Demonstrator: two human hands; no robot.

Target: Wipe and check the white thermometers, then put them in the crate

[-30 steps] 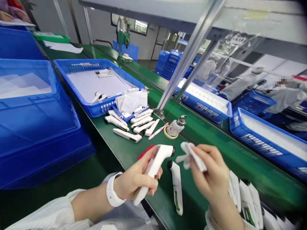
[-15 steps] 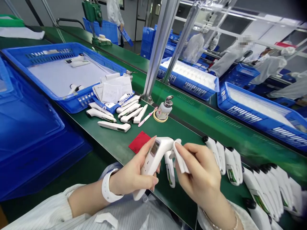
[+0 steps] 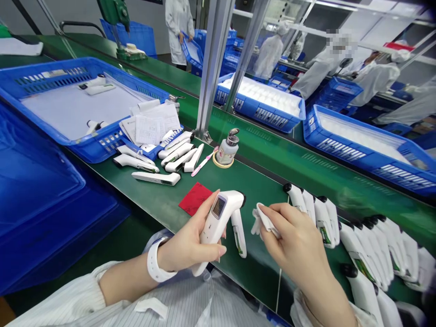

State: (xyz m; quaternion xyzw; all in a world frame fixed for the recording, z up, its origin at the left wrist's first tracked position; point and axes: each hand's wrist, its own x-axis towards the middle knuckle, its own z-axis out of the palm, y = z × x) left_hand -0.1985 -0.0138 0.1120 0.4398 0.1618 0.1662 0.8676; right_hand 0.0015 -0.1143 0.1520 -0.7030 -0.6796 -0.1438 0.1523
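My left hand [image 3: 195, 243] is wrapped round the grip of a white infrared thermometer [image 3: 221, 222], its small screen facing me and its black tip pointing right. A folded white cloth [image 3: 264, 221] is pinched in my right hand [image 3: 296, 240], a short way right of the tip and apart from it. On the green bench below lies another thermometer [image 3: 239, 234] with its battery bay showing. A red square sheet [image 3: 195, 199] lies just beyond my left hand. Rows of white thermometers [image 3: 327, 220] rest to the right of my right hand.
A pump bottle [image 3: 227, 149] stands in a ring beside a pink-and-white toothbrush [image 3: 204, 162]. Several thermometers [image 3: 177, 154] lie near a blue basket [image 3: 90, 147] at left. A metal post [image 3: 213, 68] rises behind the bottle. More blue crates [image 3: 272, 116] and people in white coats are beyond.
My right hand has drawn the cloth away from the thermometer's head to the right, uncovering its black tip. My left hand keeps its hold. The view has shifted slightly.
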